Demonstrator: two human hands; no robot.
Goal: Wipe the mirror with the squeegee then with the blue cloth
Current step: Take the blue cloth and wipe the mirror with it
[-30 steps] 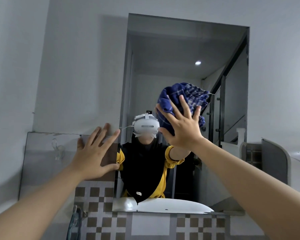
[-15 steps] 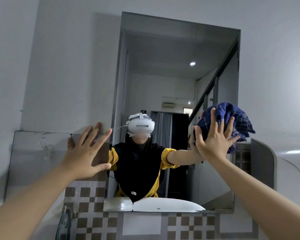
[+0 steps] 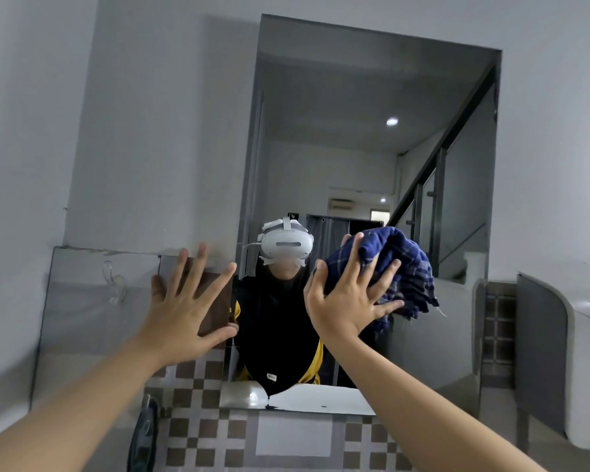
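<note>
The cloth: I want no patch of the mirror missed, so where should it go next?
Probably sweep the cloth upward. The right hand presses it flat against the mirror low down, with all the glass above it not under the cloth.

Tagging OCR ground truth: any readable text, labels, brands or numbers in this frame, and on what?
No readable text.
White tag on the black garment reflected in the mirror: too small to read.
White headset in the reflection: no brand mark legible.
Blue cloth: check pattern only, no print.
</note>
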